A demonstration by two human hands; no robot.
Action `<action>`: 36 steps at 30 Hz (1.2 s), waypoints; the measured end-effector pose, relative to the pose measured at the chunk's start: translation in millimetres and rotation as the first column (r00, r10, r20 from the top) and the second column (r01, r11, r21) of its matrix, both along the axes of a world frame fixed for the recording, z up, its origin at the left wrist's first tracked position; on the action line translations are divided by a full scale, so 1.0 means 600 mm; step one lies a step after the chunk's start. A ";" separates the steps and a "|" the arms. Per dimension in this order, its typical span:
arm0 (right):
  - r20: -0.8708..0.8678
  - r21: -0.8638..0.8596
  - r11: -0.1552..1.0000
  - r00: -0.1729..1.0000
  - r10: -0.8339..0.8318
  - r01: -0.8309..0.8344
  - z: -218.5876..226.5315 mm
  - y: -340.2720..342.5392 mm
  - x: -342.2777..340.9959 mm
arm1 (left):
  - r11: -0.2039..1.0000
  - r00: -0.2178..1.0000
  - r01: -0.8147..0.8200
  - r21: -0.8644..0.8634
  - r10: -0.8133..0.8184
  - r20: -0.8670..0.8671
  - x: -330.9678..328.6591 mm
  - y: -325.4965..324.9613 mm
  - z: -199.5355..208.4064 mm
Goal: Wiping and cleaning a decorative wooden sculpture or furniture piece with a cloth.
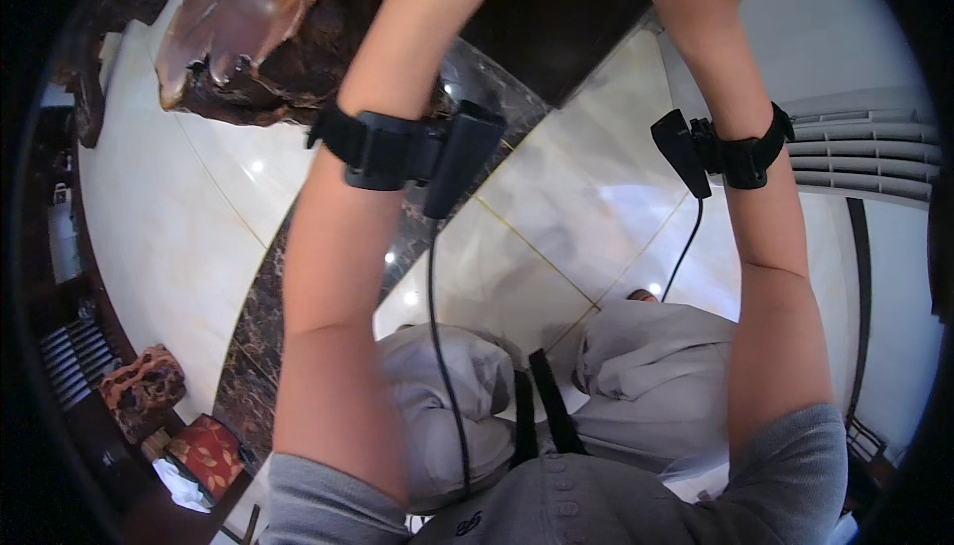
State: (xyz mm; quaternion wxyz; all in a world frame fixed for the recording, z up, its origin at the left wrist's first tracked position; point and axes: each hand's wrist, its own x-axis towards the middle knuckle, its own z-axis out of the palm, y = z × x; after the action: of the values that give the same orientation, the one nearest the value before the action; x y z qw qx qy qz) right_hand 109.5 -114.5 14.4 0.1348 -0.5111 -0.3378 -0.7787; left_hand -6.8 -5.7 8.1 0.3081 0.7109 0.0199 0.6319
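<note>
Both forearms raised, hands cut off by upper edge; black wrist straps [397,148] with small devices; carved wooden table [258,38] above glossy tiled floor [169,217].

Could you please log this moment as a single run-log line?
hands: both raised, cut off by top edge | left forearm: black wrist device | right forearm: black wrist device | below: marble floor

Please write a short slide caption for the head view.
Both forearms raised, black wrist devices strapped on, hands out of frame above a glossy tiled floor.
</note>
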 end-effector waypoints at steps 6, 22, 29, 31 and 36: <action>-0.761 0.079 0.647 0.373 0.531 -0.759 -0.037 0.014 -0.111 | 0.992 0.994 -0.013 0.127 -0.001 0.109 0.024 -0.014 -0.006; -0.597 0.796 0.197 -0.687 0.414 -0.573 -0.122 0.145 -0.228 | 0.963 0.811 -0.250 0.102 0.266 -0.522 -0.108 0.117 0.078; -0.871 0.486 0.510 -0.348 0.346 -0.709 -0.368 0.140 -0.278 | 0.903 0.420 -0.299 0.310 0.416 -0.807 -0.111 0.154 0.010; -0.929 0.367 0.532 -0.332 0.165 -0.763 -0.380 0.129 -0.283 | 0.917 0.296 -0.160 0.366 0.398 -0.868 -0.113 0.174 0.000; -0.796 0.603 0.522 -0.494 0.348 -0.603 -0.369 0.140 -0.301 | 0.927 0.207 -0.171 0.335 0.366 -0.907 -0.097 0.178 -0.010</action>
State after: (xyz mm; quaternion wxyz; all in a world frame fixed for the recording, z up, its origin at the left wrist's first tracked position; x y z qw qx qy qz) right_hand -71.0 -30.5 -207.1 0.6384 -0.6620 -0.3852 0.0766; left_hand -65.0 101.1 2.1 0.0588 0.9532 0.2743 0.1131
